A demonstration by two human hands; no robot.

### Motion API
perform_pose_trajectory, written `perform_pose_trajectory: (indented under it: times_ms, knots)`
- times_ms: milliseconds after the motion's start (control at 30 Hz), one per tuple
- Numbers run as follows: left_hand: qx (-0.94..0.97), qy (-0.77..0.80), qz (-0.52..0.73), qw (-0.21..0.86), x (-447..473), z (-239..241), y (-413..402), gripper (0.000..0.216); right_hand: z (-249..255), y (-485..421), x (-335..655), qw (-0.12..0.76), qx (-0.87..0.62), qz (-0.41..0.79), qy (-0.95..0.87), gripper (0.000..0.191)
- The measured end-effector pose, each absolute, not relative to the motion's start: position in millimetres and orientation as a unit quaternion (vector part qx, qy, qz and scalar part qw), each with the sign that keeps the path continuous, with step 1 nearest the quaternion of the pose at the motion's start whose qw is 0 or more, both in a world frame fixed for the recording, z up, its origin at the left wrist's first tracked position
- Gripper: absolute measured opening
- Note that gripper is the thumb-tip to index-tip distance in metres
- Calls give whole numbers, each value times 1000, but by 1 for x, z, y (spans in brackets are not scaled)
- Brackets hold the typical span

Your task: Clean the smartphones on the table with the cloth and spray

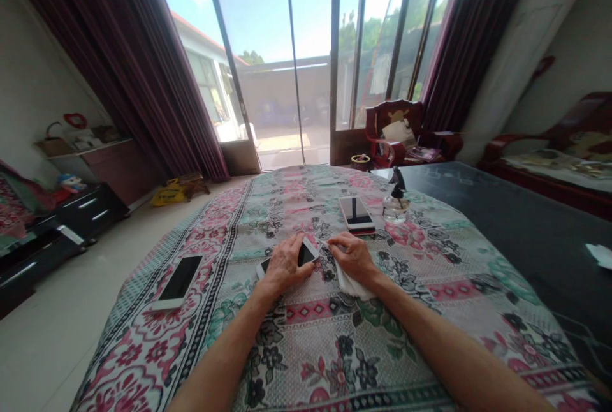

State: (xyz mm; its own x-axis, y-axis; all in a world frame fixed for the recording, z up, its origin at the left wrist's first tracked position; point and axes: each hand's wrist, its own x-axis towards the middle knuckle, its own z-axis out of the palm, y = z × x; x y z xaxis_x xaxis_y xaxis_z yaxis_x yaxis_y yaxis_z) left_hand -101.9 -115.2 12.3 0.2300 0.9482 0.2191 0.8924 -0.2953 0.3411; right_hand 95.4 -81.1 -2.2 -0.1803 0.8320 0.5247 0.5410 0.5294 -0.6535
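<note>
My left hand (285,263) is laid over a white-framed smartphone (308,252) on the patterned tablecloth, gripping it by its edges. The phone's dark screen faces up, and the hand hides its middle. Just to the right, my right hand (352,256) is closed, thumb and fingers pinched together. A white cloth (352,286) is gathered in and under that hand; a thin whitish bit at the fingertips is too small to make out. Another smartphone (180,281) lies screen up to the left. Beyond my right hand lies a white phone (356,213) with a red edge beneath it.
A clear spray bottle (396,201) with a black nozzle stands behind my right hand. The floral tablecloth (329,342) covers the table. A dark table (482,208) adjoins on the right. Farther off are a red wooden chair (375,128) and a yellow bag (167,192).
</note>
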Motion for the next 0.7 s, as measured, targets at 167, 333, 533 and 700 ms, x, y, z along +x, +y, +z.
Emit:
perform_pose_trajectory:
  times_ms: [167,333,533,700]
  knots:
    - [801,533,226,150,-121,26,-119,79,-4,-81,96,449,-451,159,-755,16]
    - [781,524,244,236,-131,39,-123,78,-5,-81,96,443,-457,164,-754,16]
    - [766,514,250,294,-132,48,-126,82,-6,-80,95,450,-452,176,-750,15]
    - [756,476,274,356,-138,48,-123,82,-6,-80,94,460,-435,181,-752,15]
